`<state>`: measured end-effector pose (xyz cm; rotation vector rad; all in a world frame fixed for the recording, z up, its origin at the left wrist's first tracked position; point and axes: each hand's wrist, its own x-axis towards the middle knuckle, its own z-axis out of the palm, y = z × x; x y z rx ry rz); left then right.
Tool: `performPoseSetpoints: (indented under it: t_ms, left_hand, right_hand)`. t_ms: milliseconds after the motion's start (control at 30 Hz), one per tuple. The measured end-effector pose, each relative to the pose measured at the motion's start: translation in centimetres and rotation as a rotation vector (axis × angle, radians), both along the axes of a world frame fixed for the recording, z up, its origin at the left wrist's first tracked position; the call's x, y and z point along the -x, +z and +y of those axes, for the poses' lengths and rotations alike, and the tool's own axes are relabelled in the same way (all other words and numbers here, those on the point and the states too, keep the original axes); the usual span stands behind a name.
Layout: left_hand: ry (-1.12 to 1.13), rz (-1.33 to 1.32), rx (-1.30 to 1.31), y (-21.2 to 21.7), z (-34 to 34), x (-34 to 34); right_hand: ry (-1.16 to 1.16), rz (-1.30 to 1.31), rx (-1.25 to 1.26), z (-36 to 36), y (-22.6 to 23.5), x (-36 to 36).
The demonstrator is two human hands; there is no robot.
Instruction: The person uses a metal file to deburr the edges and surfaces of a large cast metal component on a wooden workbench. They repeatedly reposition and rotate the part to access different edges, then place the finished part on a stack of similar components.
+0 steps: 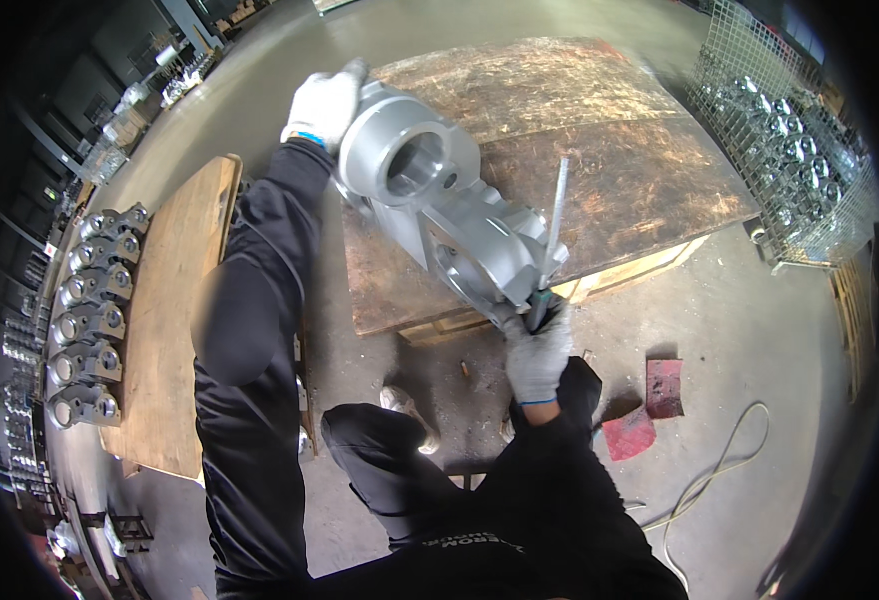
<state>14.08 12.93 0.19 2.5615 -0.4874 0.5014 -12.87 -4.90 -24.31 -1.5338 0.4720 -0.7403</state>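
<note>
Grey metal casting (439, 215) lying tilted on the worn wooden surface (599, 150), its lower end overhanging the near edge so the faces there can be reached. Left hand (324, 105), gloved, fingers wrapped over the far, round-bored end, steadying it. Right hand (537, 350), gloved, fingers closed around the handle of a slender file (555, 235) held upright against the near end. More castings (89, 320) line a board's left edge; a wire basket (789, 150) stands right.
</note>
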Motion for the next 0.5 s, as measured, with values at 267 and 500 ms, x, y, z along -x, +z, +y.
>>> performPoseSetpoints:
  t_ms: [267,500]
  left_hand:
    - [0.2,0.063,0.322,-2.8,1.2,-4.5]
    - [0.301,-0.042,0.286,-3.8,0.6,-2.7]
  right_hand:
    - [-0.045,0.025,0.277,-4.2,1.1,-6.3]
    - [0.159,0.042,0.136,-13.0,0.7,-5.2]
